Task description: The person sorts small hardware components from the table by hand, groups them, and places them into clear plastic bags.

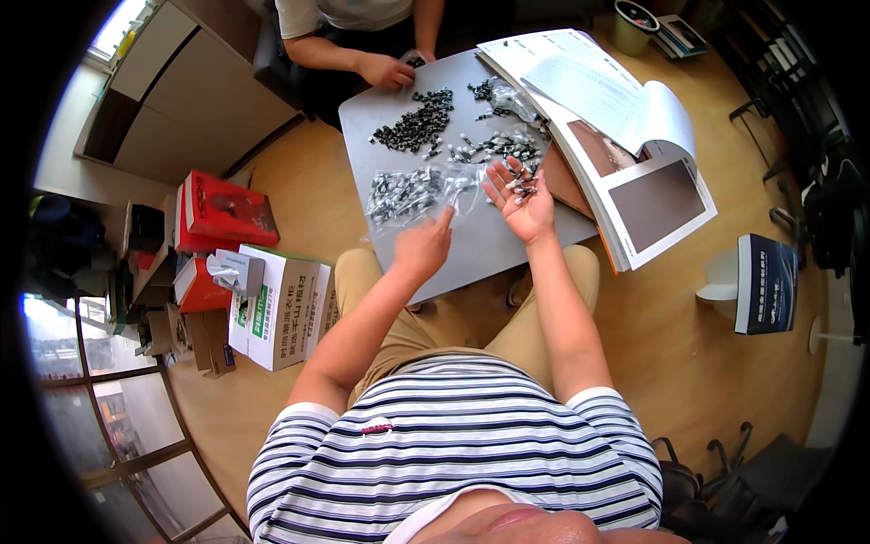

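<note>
Small metal parts (519, 184) lie in the open right hand (518, 201); left hand (424, 245) pinches a clear bag (412, 195).

Low grey table (489, 240) in front of me. On it: clear bag of small metal parts (403, 195) at 9 o'clock, dark loose pile (417, 122) at 11, open catalogues (616, 136) at 2.

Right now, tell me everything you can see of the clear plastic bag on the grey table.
The clear plastic bag lies flat and crumpled on the grey table, near its front left part. It looks like thin, glossy film and holds a heap of small silvery-dark metal parts. Its open end points right, toward loose parts. The left hand reaches to its lower right edge, fingertips at or near the film; contact is unclear. The right hand, palm up with a few parts, is just beside it.
</note>
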The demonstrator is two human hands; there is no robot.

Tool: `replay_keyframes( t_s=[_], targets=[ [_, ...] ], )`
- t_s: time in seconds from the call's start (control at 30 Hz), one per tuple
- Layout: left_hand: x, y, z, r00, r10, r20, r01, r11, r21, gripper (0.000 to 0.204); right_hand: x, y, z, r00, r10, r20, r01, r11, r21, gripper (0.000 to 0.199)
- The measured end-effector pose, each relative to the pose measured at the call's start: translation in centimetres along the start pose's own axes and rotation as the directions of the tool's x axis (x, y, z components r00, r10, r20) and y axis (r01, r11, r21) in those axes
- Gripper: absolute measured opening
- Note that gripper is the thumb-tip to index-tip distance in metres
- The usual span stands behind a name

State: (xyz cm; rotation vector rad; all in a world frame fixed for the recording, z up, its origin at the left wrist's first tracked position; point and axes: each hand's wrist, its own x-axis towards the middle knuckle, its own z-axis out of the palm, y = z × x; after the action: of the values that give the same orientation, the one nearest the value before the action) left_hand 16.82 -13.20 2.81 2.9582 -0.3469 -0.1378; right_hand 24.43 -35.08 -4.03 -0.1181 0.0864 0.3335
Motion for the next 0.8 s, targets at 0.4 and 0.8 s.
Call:
replay_keyframes(
  t_s=[0.4, 0.8],
  targets=[
    [0.4, -6.9, -0.3, 0.919, -0.085, -0.385, 0.017, 0.984, -0.175, 0.008, -0.1, -0.3, -0.3, 0.998, -0.009, -0.07, -0.004, 0.981, -0.193, 0.067],
    [-0.5, -4.9, -0.4, 0.927, 0.03, -0.373, -0.1, 0.98, -0.169, 0.007, 0.8, 1.7, -0.5, 0.935, -0.353, 0.004, -0.214, -0.576, -0.789, 0.041]
  ],
)
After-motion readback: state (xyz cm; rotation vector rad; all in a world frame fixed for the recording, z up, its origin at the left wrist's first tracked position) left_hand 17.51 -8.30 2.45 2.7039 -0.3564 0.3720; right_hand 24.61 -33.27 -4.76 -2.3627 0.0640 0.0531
